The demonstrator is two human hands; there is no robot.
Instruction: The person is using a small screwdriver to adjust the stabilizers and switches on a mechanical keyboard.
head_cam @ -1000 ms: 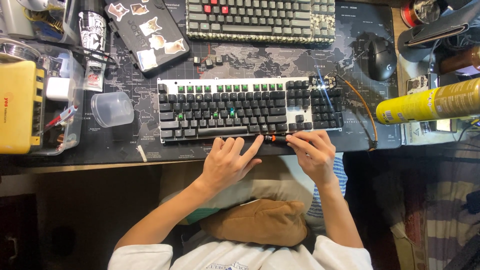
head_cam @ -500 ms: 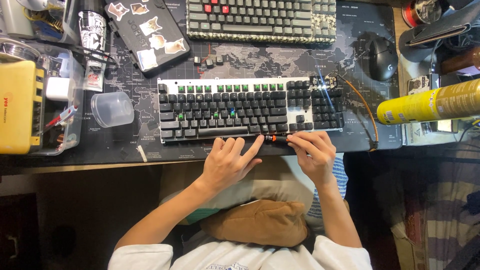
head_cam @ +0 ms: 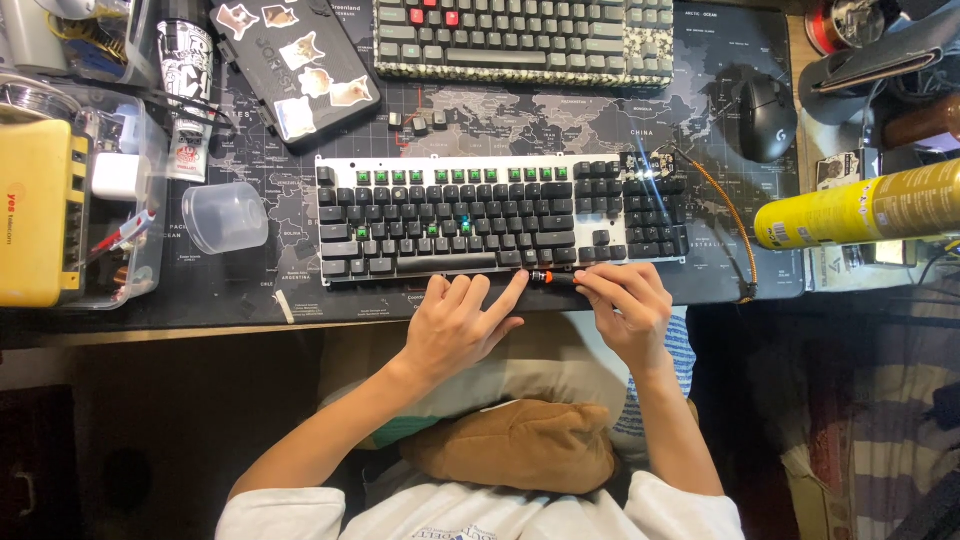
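A silver keyboard (head_cam: 500, 217) with black keycaps lies on a dark desk mat (head_cam: 560, 120), a few keys missing and showing green switches. At its front edge my left hand (head_cam: 455, 325) and my right hand (head_cam: 625, 305) meet on a small dark tool with an orange collar (head_cam: 556, 277). The right fingers pinch the tool's handle end. My left index finger rests against its orange tip. A braided orange cable (head_cam: 735, 225) runs from the keyboard's top right corner around to the mat's front edge.
A second keyboard (head_cam: 520, 40) lies at the back, with loose keycaps (head_cam: 415, 122) before it. A black mouse (head_cam: 765, 115) and a yellow spray can (head_cam: 860, 205) are to the right. Left: a stickered black case (head_cam: 295, 65), clear cup (head_cam: 225, 217), yellow box (head_cam: 35, 210).
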